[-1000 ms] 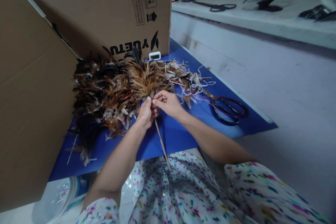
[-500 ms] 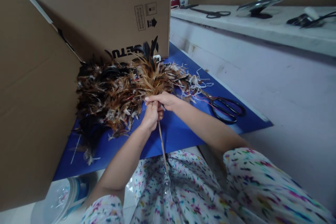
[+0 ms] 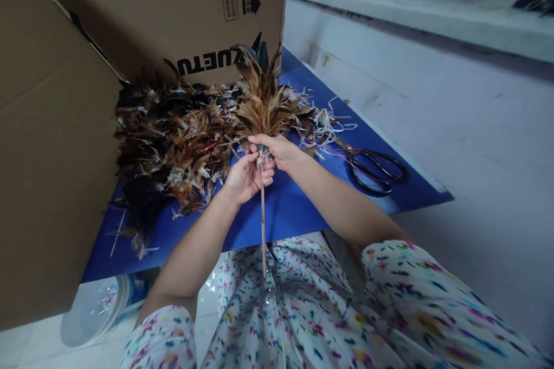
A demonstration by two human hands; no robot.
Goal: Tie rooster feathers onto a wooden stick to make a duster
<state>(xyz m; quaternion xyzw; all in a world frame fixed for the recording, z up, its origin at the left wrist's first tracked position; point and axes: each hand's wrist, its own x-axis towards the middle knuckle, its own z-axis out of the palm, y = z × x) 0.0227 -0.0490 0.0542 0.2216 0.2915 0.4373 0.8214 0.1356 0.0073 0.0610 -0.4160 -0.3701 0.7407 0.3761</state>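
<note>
- The stick (image 3: 263, 219) is grasped by the curled fingers of the left hand (image 3: 242, 180), just below the feather bundle (image 3: 262, 104), seemingly so that it is kept steady.
- The bundle's base is pinched by the fingers of the right hand (image 3: 283, 153), probably so that the quills are kept gathered; its tips are fanned beyond the fingertips, unsquashed.
- The stick's lower end is pointed back from the fingers to the patterned clothing (image 3: 277, 311), perhaps for bracing; whether contact is made cannot be told.
- Loose feathers (image 3: 173, 138) are heaped left of the fingers, seemingly within reach.
- Scissors (image 3: 374, 170) are laid right of them, handles nearest the person, convenient for pickup.
</note>
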